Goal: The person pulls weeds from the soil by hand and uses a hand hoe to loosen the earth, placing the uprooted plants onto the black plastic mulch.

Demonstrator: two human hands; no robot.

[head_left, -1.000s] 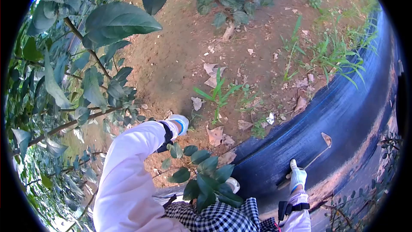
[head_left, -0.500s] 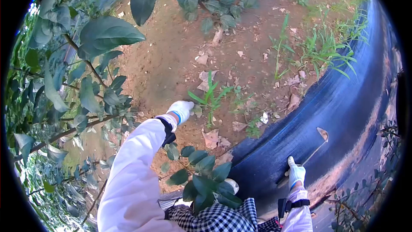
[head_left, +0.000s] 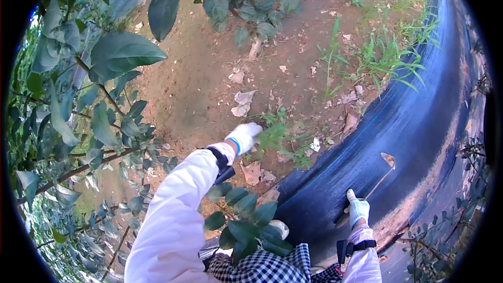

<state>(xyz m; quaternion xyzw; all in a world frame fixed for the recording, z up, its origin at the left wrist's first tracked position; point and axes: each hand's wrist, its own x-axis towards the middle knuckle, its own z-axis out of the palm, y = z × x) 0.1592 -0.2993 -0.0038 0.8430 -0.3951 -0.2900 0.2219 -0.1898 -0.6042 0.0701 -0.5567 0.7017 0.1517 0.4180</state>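
My left hand point(head_left: 244, 137), in a white glove, is low over the bare soil with its fingers closed at a green grassy weed point(head_left: 272, 137). The weed is blurred and leans right of the fingers; its stem is partly hidden by the glove. Over the black plastic sheet my right hand point(head_left: 358, 208), also gloved, grips the handle of a small hand hoe point(head_left: 378, 184). The hoe's thin shank points up and right to a small, soil-coloured blade point(head_left: 388, 159).
Black plastic sheeting point(head_left: 419, 110) curves along the right, with soil on it. Leafy branches point(head_left: 112, 94) crowd the left and top. A leafy sprig point(head_left: 246, 230) hangs before my checked clothing. More grassy weeds point(head_left: 385, 60) and dry leaves point(head_left: 251, 172) are on the soil.
My left hand has moved right onto the weed, which stood upright and now is bent to the right and blurred. My right hand still holds the hoe; the view has shifted slightly.
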